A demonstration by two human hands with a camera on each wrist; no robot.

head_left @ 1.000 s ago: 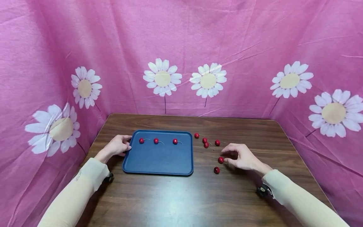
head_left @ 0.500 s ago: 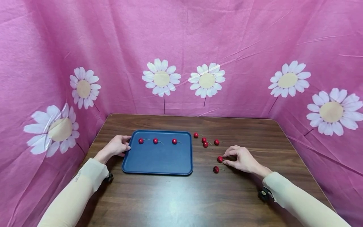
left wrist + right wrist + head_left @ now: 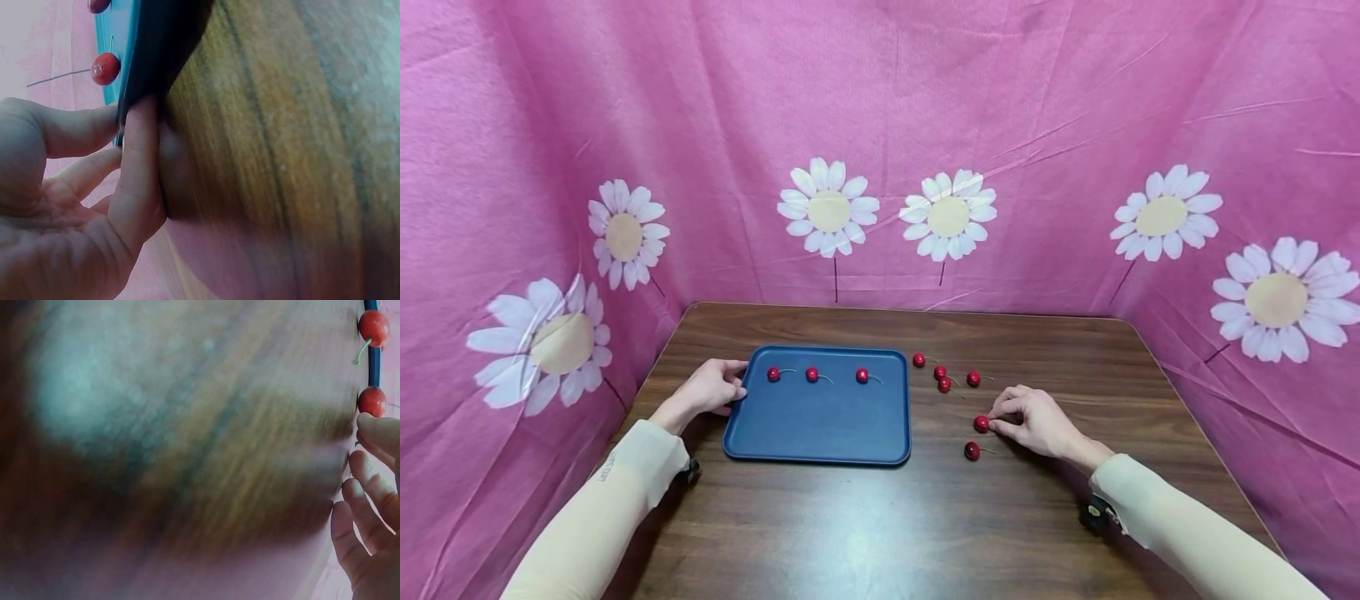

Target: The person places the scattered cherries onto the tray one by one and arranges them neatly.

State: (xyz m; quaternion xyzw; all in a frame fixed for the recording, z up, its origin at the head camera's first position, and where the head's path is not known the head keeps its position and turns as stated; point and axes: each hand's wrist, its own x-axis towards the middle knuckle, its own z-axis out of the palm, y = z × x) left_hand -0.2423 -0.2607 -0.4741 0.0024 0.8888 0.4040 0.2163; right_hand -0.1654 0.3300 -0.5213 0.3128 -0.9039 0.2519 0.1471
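Observation:
My left hand holds the left rim of a blue tray; the left wrist view has the thumb above the edge and a finger beneath it. Three red cherries with stems lie in a row along the tray's far side. Right of the tray, my right hand pinches a cherry at its stem side with thumb and forefinger, close over the table. The fingertips mostly hide that stem. Just nearer the person lies another cherry, its green stem showing in the right wrist view.
Beyond the right hand, several more cherries lie loose on the brown wooden table, by the tray's far right corner. A pink cloth with daisies hangs around the table's back and sides.
The right hand's fingers have drawn together from a wider spread and closed at the cherry's stem. The left hand and the tray stay in place.

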